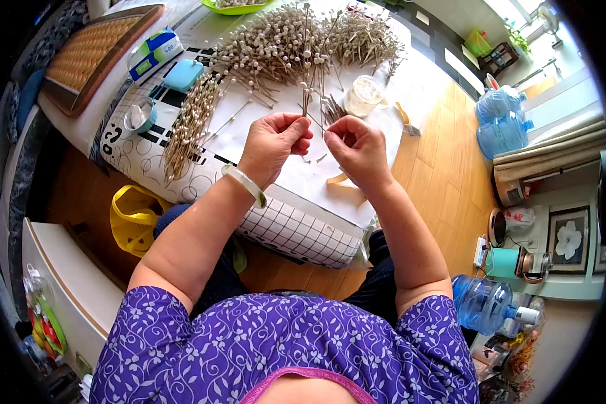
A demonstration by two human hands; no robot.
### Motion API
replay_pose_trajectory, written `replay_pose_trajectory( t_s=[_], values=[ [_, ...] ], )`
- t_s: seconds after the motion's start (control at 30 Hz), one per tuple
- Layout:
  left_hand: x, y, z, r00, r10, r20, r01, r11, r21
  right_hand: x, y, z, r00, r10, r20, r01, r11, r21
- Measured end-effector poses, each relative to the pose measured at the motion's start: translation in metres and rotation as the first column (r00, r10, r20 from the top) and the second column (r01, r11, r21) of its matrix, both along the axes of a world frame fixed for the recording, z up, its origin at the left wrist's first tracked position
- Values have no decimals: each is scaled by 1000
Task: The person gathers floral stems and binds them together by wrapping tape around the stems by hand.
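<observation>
My left hand (pixel 281 139), with a pale bangle (pixel 244 183) at its wrist, pinches a few thin stems (pixel 306 101) that stand upright and carry small whitish beads. Close beside it on the right, my right hand (pixel 357 145) is closed in a pinch on a thin stem (pixel 322 111). The two hands are apart. Beyond them a large heap of beaded stems (pixel 269 47) covers the far part of the table. Another bundle of beaded stems (pixel 190 128) lies to the left. A clear tub (pixel 365 95) with whitish contents stands just past my right hand.
On the table's left are a light-blue box (pixel 183 75), a tissue pack (pixel 155 55) and a small round container (pixel 141 114). Tape rolls or strips (pixel 405 120) lie at the right edge. A yellow basket (pixel 133 219) is below the table; water bottles (pixel 501 124) stand right.
</observation>
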State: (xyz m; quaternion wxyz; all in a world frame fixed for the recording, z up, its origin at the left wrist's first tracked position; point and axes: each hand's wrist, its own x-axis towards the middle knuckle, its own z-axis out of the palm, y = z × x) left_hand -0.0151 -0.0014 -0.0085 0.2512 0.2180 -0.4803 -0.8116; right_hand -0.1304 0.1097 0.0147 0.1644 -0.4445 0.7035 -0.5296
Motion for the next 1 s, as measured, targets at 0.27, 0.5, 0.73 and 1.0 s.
replay_pose_trajectory(
  t_s=[0.27,0.5,0.73,1.0],
  values=[
    [0,-2,3,999,31,-11,-31,999,-11,-87,18,31,601,-298,-742,382,922,-60],
    [3,-3,7,999,33,-10,-33,999,-5,-110,-30,28,148,385,-911,554,731,399],
    [7,-5,8,997,6,-71,-6,1000,8,-111,-62,22,-25,682,-731,449,661,602],
    [10,-7,11,997,13,-70,-12,1000,5,-122,-40,45,261,436,-861,326,800,504]
  ],
)
